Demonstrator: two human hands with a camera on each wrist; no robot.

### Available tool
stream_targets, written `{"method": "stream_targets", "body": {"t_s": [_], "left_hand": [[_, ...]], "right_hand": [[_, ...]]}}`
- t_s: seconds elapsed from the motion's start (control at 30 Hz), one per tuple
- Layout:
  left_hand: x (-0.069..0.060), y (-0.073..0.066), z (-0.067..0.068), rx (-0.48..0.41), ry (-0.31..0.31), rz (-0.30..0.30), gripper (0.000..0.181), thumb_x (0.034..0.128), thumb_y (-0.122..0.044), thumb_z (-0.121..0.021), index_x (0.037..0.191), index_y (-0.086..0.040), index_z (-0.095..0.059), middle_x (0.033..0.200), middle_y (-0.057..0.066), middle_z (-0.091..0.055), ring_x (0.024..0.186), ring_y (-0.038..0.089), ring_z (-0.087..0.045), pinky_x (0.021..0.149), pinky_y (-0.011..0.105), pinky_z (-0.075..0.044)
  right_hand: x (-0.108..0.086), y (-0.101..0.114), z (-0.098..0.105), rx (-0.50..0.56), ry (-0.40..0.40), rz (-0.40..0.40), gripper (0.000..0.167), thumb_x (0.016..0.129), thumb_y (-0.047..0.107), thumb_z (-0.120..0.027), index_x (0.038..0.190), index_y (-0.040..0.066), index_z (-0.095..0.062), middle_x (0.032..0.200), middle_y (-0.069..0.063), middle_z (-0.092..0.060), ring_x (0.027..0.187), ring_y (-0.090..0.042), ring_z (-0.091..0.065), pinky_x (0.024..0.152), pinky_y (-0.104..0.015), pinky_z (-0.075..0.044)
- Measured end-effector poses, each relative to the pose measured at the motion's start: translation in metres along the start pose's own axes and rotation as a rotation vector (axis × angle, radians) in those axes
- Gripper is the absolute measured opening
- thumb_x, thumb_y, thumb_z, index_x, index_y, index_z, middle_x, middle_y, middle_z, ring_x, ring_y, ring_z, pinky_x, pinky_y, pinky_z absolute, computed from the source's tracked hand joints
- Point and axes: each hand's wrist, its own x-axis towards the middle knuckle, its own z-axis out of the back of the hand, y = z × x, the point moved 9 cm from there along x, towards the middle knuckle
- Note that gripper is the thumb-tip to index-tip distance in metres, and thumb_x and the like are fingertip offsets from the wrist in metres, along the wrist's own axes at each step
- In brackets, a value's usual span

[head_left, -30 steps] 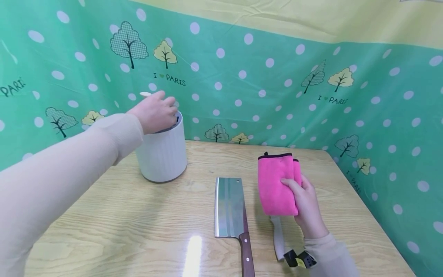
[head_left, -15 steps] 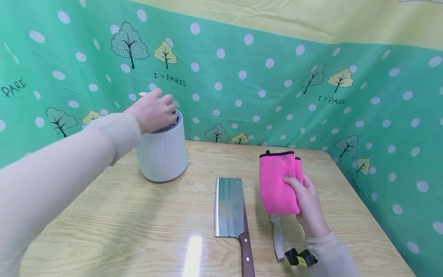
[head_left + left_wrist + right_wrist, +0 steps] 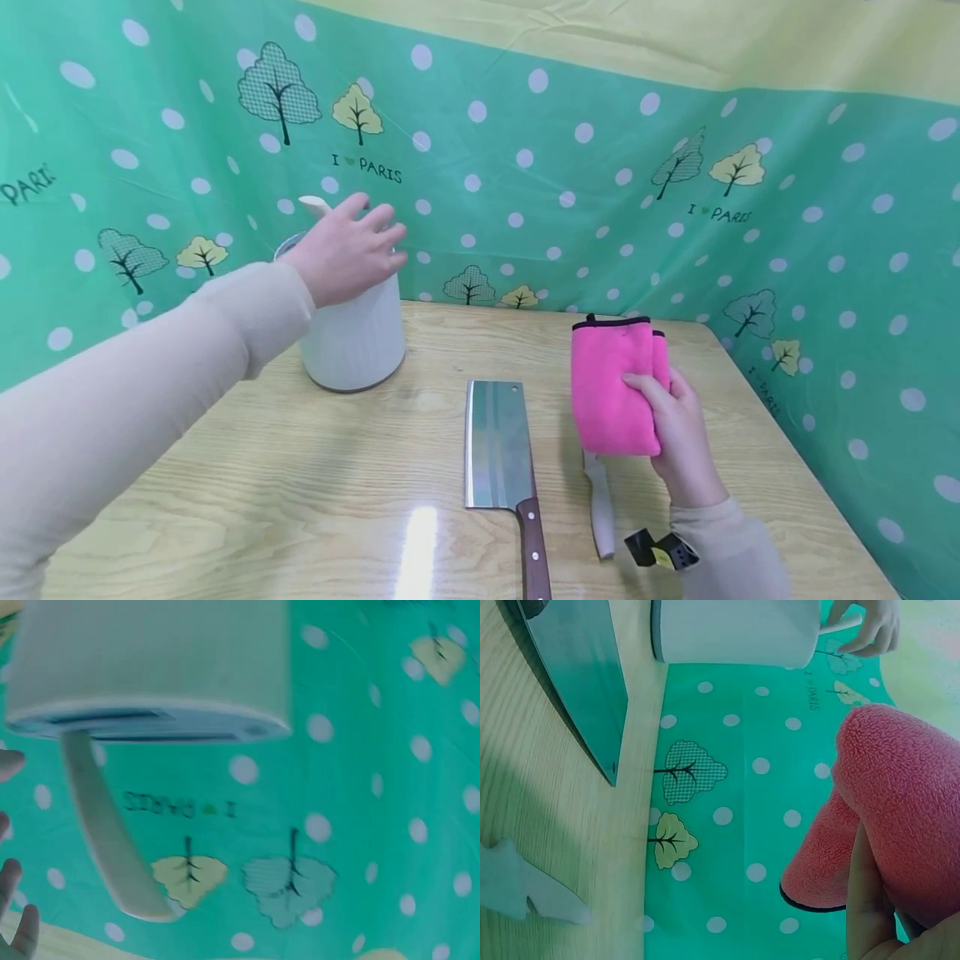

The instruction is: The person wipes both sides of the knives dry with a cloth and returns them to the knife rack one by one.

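Note:
My left hand (image 3: 348, 250) is over the white knife block (image 3: 356, 346), its fingers spread and apart from the handle. A white handle (image 3: 112, 832) stands out of a slot in the block's top, seen upside down in the left wrist view. My right hand (image 3: 681, 433) grips a folded pink cloth (image 3: 615, 387) with black edging, thumb on the near side, raised above the table. Below the cloth lies a knife with a pale handle (image 3: 602, 517); the cloth hides much of its blade in the head view. A cleaver (image 3: 498, 446) with a brown handle lies left of it.
Everything stands on a wood-grain table (image 3: 300, 500) with a bright light reflection near its front. A green dotted curtain (image 3: 525, 200) hangs behind and along the right side. The cleaver's cutting edge faces left, towards the block.
My left hand has shifted slightly right, its fingers spread wider, and more of the white handle shows. My right hand has moved a little up and right with the pink cloth.

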Motion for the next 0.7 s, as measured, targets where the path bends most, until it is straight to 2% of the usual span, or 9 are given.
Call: {"method": "stream_targets", "body": {"t_s": [0.1, 0.17, 0.23, 0.33, 0.43, 0.53, 0.63, 0.7], "left_hand": [[0.002, -0.011, 0.014, -0.068, -0.103, 0.044, 0.014, 0.0839, -0.015, -0.074, 0.097, -0.014, -0.070, 0.098, 0.008, -0.064, 0.093, 0.030, -0.050, 0.087, 0.044, -0.046], [0.004, -0.020, 0.021, -0.112, -0.152, 0.072, 0.013, 0.0849, -0.016, -0.072, 0.097, -0.013, -0.069, 0.098, 0.007, -0.065, 0.092, 0.029, -0.052, 0.085, 0.042, -0.047], [0.006, -0.031, 0.026, -0.150, -0.190, 0.099, 0.008, 0.0859, -0.016, -0.070, 0.094, -0.013, -0.069, 0.097, 0.007, -0.067, 0.091, 0.028, -0.054, 0.081, 0.039, -0.048], [0.010, -0.049, 0.030, -0.192, -0.205, 0.131, 0.005, 0.0879, -0.016, -0.068, 0.093, -0.015, -0.070, 0.095, 0.004, -0.068, 0.090, 0.027, -0.056, 0.074, 0.035, -0.046], [0.015, -0.066, 0.034, -0.257, -0.183, 0.157, 0.010, 0.0899, -0.022, -0.067, 0.095, -0.015, -0.071, 0.094, 0.003, -0.068, 0.088, 0.025, -0.056, 0.071, 0.032, -0.046], [0.018, -0.083, 0.036, -0.364, -0.121, 0.194, 0.022, 0.0921, -0.034, -0.066, 0.096, -0.013, -0.072, 0.093, 0.002, -0.070, 0.084, 0.022, -0.059, 0.070, 0.031, -0.048], [0.019, -0.103, 0.035, -0.494, -0.055, 0.255, 0.031, 0.0931, -0.042, -0.064, 0.086, -0.013, -0.070, 0.082, 0.001, -0.070, 0.073, 0.018, -0.060, 0.065, 0.030, -0.050], [0.019, -0.118, 0.035, -0.576, -0.032, 0.299, 0.034, 0.0928, -0.043, -0.064, 0.074, -0.015, -0.066, 0.069, -0.002, -0.064, 0.061, 0.015, -0.056, 0.056, 0.028, -0.048]], "right_hand": [[-0.001, 0.002, 0.001, 0.011, -0.003, 0.012, 0.032, 0.100, 0.026, -0.058, 0.129, 0.019, -0.048, 0.109, 0.010, -0.061, 0.094, -0.007, -0.064, 0.079, -0.025, -0.057], [-0.001, 0.003, 0.001, 0.022, -0.004, 0.018, 0.031, 0.100, 0.025, -0.059, 0.128, 0.019, -0.048, 0.108, 0.010, -0.062, 0.094, -0.006, -0.065, 0.078, -0.024, -0.057], [-0.001, 0.003, 0.001, 0.024, -0.006, 0.020, 0.031, 0.099, 0.025, -0.059, 0.128, 0.019, -0.048, 0.108, 0.010, -0.062, 0.093, -0.006, -0.065, 0.078, -0.024, -0.057], [-0.001, 0.003, 0.002, 0.023, -0.006, 0.020, 0.032, 0.099, 0.025, -0.059, 0.129, 0.020, -0.048, 0.110, 0.009, -0.060, 0.094, -0.007, -0.064, 0.079, -0.024, -0.056], [-0.001, 0.003, 0.003, 0.022, -0.010, 0.022, 0.033, 0.099, 0.026, -0.059, 0.130, 0.021, -0.048, 0.112, 0.009, -0.060, 0.095, -0.007, -0.064, 0.079, -0.024, -0.056], [-0.002, 0.002, 0.003, 0.030, -0.014, 0.022, 0.033, 0.099, 0.025, -0.059, 0.131, 0.021, -0.048, 0.112, 0.009, -0.060, 0.095, -0.007, -0.064, 0.079, -0.024, -0.056], [-0.002, 0.000, 0.003, 0.037, -0.018, 0.018, 0.034, 0.099, 0.025, -0.059, 0.131, 0.021, -0.048, 0.112, 0.008, -0.060, 0.095, -0.007, -0.064, 0.079, -0.024, -0.057], [-0.003, -0.001, 0.001, 0.034, -0.016, 0.016, 0.034, 0.099, 0.025, -0.059, 0.131, 0.021, -0.048, 0.112, 0.008, -0.060, 0.096, -0.007, -0.064, 0.079, -0.024, -0.057]]}}
